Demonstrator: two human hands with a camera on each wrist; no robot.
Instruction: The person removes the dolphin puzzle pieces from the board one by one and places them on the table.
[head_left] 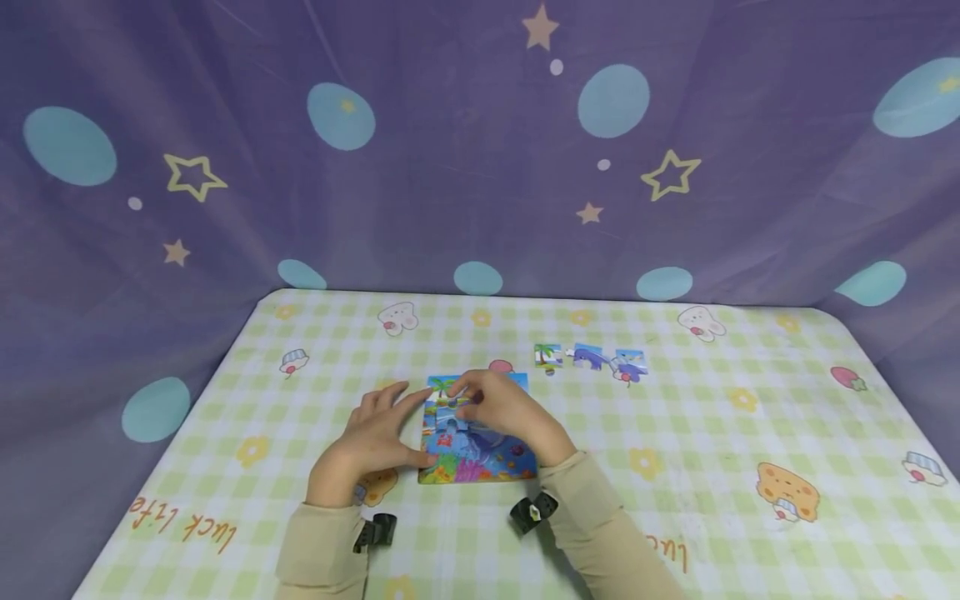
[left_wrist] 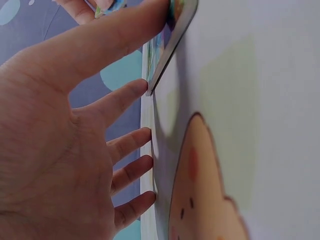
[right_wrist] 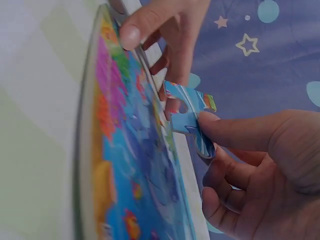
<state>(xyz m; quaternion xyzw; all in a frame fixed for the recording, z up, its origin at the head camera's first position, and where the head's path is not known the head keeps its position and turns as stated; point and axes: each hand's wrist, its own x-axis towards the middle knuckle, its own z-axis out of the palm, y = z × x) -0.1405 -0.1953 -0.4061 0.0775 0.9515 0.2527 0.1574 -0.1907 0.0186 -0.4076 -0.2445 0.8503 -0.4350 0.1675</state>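
A puzzle board (head_left: 480,471) with a colourful sea picture lies flat on the table. Above its upper left part my right hand (head_left: 506,408) pinches a blue puzzle piece (right_wrist: 187,112) between thumb and fingers. The right wrist view shows that piece tilted, raised off the board. My left hand (head_left: 378,433) is spread at the board's left side, its thumb (left_wrist: 125,25) on the lower left edge and its index finger touching the board farther up. In the left wrist view the other fingers reach the tablecloth, fairly straight.
Three loose puzzle pieces lie in a row beyond the board to the right: one with a palm tree (head_left: 547,356), one with a dolphin (head_left: 587,357) and another (head_left: 630,362). A checked tablecloth (head_left: 712,450) covers the table. A purple curtain (head_left: 480,167) hangs behind it.
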